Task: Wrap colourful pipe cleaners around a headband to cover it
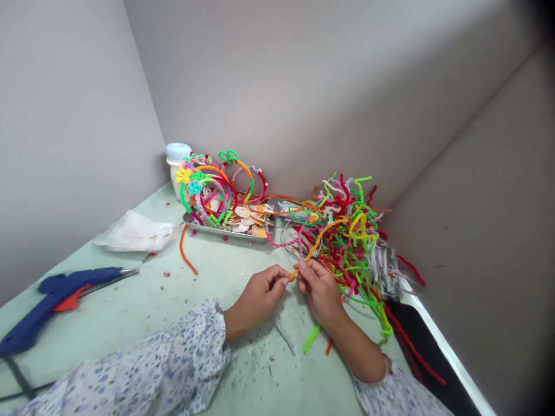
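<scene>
An orange-yellow pipe cleaner (321, 237) runs between my two hands over the middle of the table. My left hand (262, 297) pinches its lower end between thumb and forefinger. Close beside it, my right hand (319, 290) grips the same pipe cleaner a little higher up, and the rest slants up to the right. Just behind my right hand lies a tangled heap of pipe cleaners (347, 242) in many colours. A bright green piece (311, 340) sticks out below my right wrist.
Decorated pipe-cleaner headbands (212, 196) stand in a metal tray (229, 234) with shell-like pieces. Behind is a white jar with a blue lid (178, 153). At left lie a blue glue gun (56, 300), a plastic bag (136, 232) and an orange pipe cleaner (185, 254). Walls enclose the table.
</scene>
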`<move>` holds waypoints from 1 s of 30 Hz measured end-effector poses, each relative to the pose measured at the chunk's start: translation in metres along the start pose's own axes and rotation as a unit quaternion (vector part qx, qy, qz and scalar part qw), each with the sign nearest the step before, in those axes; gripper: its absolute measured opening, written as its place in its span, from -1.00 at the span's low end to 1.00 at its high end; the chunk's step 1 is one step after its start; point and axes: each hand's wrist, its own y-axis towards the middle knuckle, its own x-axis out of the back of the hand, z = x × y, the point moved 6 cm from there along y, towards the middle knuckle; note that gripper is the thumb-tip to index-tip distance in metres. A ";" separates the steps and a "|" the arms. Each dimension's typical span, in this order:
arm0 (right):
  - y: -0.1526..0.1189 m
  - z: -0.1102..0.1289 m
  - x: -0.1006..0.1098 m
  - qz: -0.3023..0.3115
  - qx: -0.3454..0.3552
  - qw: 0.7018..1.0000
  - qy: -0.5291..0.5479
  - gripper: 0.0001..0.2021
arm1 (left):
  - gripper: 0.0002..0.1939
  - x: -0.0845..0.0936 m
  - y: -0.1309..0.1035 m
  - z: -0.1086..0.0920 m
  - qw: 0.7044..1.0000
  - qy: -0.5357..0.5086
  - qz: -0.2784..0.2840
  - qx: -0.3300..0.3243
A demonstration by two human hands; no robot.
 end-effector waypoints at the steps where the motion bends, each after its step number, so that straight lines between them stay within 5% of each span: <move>1: 0.000 0.000 0.000 -0.004 0.001 1.000 0.001 -0.78 | -0.78 0.001 0.000 -0.002 1.000 0.009 -0.004 -0.006; 16: -0.006 0.012 -0.012 0.067 0.008 0.992 -0.107 -0.76 | -0.77 0.002 0.006 0.008 0.993 -0.115 -0.021 0.018; 21: -0.004 0.007 -0.006 0.032 0.013 0.999 -0.042 -0.74 | -0.78 0.001 0.007 0.018 0.991 -0.123 -0.015 0.044; 30: -0.004 0.011 0.001 -0.022 0.039 0.993 -0.111 -0.72 | -0.80 -0.001 0.004 0.013 0.996 -0.069 -0.006 0.050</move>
